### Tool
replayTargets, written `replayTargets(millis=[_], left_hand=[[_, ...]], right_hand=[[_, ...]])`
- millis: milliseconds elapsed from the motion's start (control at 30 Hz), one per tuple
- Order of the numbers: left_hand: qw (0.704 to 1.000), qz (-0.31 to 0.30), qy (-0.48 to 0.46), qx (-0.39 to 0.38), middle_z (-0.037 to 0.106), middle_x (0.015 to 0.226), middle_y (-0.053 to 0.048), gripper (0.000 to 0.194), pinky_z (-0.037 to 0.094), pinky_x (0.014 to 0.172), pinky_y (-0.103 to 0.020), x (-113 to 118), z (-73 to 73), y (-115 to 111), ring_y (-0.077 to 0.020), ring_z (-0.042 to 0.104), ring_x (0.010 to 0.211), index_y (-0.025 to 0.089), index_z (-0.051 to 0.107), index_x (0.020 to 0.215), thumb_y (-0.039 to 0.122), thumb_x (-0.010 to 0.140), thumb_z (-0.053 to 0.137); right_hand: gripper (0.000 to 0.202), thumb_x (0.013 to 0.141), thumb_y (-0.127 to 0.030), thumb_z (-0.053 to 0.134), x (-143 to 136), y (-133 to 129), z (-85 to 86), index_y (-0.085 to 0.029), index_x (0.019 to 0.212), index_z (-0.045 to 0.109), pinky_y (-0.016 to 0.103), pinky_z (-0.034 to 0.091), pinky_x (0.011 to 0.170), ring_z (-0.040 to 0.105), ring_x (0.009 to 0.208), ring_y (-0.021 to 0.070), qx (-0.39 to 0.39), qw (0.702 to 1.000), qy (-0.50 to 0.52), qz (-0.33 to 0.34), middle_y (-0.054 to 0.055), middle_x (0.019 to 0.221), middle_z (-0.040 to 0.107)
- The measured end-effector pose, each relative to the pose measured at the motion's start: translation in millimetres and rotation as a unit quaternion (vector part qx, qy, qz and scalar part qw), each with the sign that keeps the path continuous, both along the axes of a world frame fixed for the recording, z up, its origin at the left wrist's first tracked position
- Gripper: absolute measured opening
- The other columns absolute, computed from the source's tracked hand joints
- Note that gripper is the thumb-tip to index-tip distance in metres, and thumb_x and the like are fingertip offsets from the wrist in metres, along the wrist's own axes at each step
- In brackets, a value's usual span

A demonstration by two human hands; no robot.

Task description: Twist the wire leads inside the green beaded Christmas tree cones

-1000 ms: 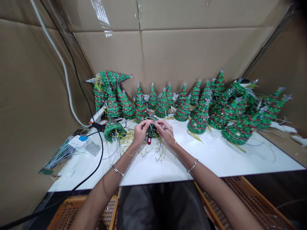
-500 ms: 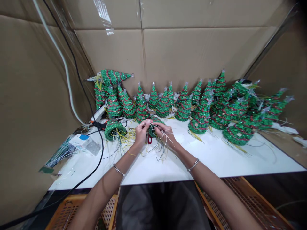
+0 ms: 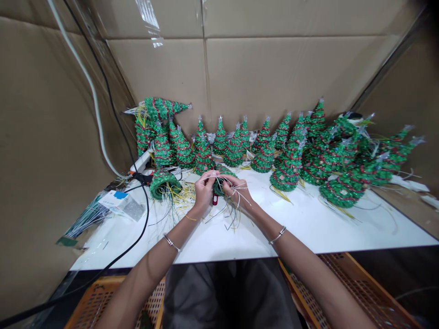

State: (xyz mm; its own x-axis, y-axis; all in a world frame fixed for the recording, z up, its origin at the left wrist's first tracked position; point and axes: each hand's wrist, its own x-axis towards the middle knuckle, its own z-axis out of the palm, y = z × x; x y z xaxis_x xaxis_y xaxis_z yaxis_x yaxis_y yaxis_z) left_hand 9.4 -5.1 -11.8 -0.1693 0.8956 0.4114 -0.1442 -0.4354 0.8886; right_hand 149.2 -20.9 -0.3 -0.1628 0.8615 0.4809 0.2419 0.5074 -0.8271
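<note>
Both hands meet over a small green tinsel tree (image 3: 219, 186) that lies on the white table with its hollow base toward me. My left hand (image 3: 205, 188) pinches thin white wires near its fingertips. Close beside it, my right hand (image 3: 238, 189) is closed on the same bundle of white wires (image 3: 244, 186), whose loose ends fan out to the right. A red object (image 3: 215, 199) shows just below the tree, between my hands. Another tree (image 3: 164, 183) lies to the left, its open base full of white and yellow wires.
Rows of green trees (image 3: 234, 151) stand along the cardboard wall (image 3: 274, 73), crowding the right side. At left are a white-and-blue box (image 3: 121, 204), bundled wires (image 3: 87, 217) and a black cable (image 3: 147, 214). Orange baskets (image 3: 92, 297) sit below the white table (image 3: 308, 228).
The view has shifted very slightly. Both hands remain at the wires, with small changes in the right fingers and in how the wire ends lie.
</note>
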Motion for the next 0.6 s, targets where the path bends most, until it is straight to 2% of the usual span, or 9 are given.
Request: replayTargets(millis=[167, 433, 600], left_hand=[[1.0, 0.011, 0.024, 0.003, 0.072, 0.102, -0.009, 0.026, 0.045, 0.101, -0.036, -0.9, 2.9, -1.6, -0.0211, 0.063, 0.106, 0.018, 0.074, 0.091, 0.041, 0.086, 0.064], [1.0, 0.006, 0.013, -0.014, 0.072, 0.102, -0.009, 0.027, 0.046, 0.098, -0.034, 0.0, 4.4, -4.2, -0.0207, 0.064, 0.105, 0.018, 0.074, 0.09, 0.043, 0.084, 0.066], [0.998, -0.01, -0.028, -0.05, 0.073, 0.099, -0.007, 0.028, 0.05, 0.09, -0.033, 0.8, 3.5, -2.7, -0.0192, 0.066, 0.095, 0.018, 0.073, 0.09, 0.045, 0.082, 0.067]], right_hand=[[0.036, 0.082, -0.023, 0.051, 0.4, -0.9, 0.6, -0.017, 0.112, 0.071, 0.022, 0.036, 0.051, 0.038, 0.049, 0.0093, 0.012, 1.0, -0.017, -0.001, -0.003, 0.057, 0.052], [0.039, 0.083, -0.021, 0.051, 2.6, -0.8, -1.3, -0.018, 0.117, 0.07, 0.022, 0.036, 0.051, 0.04, 0.049, 0.009, 0.022, 0.999, -0.029, 0.014, -0.003, 0.058, 0.054], [0.033, 0.091, -0.034, 0.052, -1.6, -2.4, -0.3, -0.022, 0.114, 0.072, 0.025, 0.042, 0.056, 0.048, 0.049, 0.0113, -0.011, 1.0, 0.011, 0.008, -0.002, 0.059, 0.06]])
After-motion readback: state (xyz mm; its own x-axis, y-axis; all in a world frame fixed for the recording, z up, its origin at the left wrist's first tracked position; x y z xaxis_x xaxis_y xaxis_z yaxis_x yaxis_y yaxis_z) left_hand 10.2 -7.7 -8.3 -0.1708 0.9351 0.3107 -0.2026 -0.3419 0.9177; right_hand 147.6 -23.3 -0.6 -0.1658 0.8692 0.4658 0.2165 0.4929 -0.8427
